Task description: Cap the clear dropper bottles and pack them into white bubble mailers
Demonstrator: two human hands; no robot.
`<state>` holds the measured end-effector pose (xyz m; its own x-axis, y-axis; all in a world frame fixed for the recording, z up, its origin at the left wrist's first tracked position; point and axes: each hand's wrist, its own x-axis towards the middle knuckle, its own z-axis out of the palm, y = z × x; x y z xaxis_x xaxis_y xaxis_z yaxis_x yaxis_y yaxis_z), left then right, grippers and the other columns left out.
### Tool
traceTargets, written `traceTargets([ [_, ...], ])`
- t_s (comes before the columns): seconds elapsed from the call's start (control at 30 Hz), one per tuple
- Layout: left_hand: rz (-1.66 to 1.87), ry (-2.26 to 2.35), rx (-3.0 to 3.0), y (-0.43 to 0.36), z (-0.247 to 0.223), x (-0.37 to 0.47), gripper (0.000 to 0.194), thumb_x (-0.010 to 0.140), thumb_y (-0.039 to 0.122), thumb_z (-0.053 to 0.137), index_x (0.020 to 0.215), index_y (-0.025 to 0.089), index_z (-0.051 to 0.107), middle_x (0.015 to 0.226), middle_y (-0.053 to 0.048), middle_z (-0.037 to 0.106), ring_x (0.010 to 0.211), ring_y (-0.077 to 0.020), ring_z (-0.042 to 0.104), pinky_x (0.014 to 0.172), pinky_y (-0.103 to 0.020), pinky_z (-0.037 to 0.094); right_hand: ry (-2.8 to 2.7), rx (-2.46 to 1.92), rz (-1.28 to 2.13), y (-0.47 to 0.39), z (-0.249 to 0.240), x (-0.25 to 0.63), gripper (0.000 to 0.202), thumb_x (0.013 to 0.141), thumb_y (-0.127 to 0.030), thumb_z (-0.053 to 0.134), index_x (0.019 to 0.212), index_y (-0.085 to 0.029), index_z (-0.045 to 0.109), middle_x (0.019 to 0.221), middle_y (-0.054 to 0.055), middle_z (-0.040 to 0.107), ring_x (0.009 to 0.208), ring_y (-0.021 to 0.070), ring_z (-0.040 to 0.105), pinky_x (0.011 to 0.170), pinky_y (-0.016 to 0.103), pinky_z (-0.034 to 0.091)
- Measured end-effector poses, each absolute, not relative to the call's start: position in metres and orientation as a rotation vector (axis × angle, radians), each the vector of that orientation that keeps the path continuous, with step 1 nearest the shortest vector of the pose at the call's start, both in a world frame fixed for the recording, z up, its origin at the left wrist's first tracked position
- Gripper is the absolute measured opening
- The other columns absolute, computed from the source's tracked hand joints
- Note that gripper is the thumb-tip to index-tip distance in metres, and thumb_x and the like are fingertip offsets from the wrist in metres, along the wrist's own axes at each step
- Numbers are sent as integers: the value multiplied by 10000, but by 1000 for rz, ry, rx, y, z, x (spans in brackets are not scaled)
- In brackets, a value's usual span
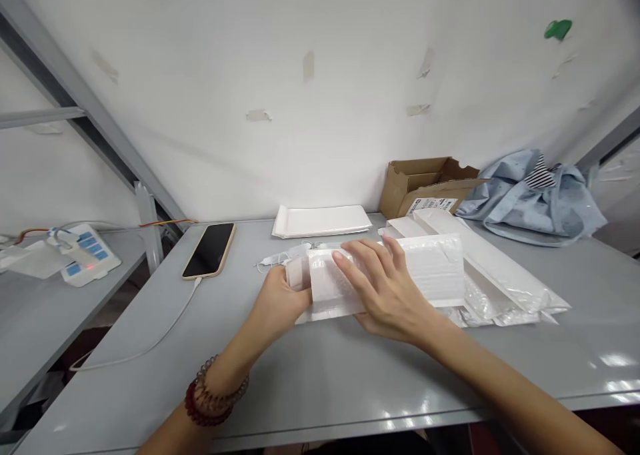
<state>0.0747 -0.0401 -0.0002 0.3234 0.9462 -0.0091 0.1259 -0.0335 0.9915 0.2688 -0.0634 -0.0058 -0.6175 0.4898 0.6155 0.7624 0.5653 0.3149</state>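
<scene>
A white padded envelope (434, 268) is held above the table between both hands, its left end showing an opening or flap. My left hand (285, 298) is closed on that left end, the thumb at the opening and the other fingers hidden behind it. Across the front lies my right hand (383, 285), its fingers bent over the upper edge and holding the envelope. Just behind are small white items with thin cords (287, 256). More white bubble envelopes (505, 275) are piled at the right.
Against the wall lie a stack of flat white envelopes (323, 221), an open cardboard box (425, 185) and a light blue bag (545, 201). A phone (209, 251) with a white cable rests on the grey table (350, 388). A power strip (91, 255) is far left.
</scene>
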Motion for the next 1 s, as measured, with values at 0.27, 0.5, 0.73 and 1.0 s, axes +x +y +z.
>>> traceTargets([
  [0.27,951,1150,1458,-28,-2,65,208,711,317,700,801,131,684,674,-13,683,674,-181,657,585,-239,510,-2309,-1112,-834,-57,8,285,488,748,-101,504,1232,-63,465,1075,154,638,964,278,559,921,481,383],
  [0.5,1111,1350,2034,-18,-9,56,313,934,350,413,949,129,634,796,-86,697,710,-202,655,630,-330,536,-2170,-1263,-993,-49,25,322,445,758,-103,545,1200,-77,497,1074,157,633,989,287,558,881,429,394],
  [0.73,863,1106,2649,-32,-40,83,153,818,184,611,960,172,666,1011,-112,602,994,-275,490,829,-429,478,-2070,-1481,-1079,-51,29,331,465,773,-112,538,1234,-95,483,1140,156,621,1013,297,559,949,477,337],
  [1.0,713,1067,2857,-37,-54,103,156,850,189,570,974,123,638,1035,-145,552,942,-286,462,745,-427,481,-2141,-1619,-1016,-54,23,332,503,762,-58,502,1262,-96,453,1180,158,597,1095,313,515,978,541,265],
])
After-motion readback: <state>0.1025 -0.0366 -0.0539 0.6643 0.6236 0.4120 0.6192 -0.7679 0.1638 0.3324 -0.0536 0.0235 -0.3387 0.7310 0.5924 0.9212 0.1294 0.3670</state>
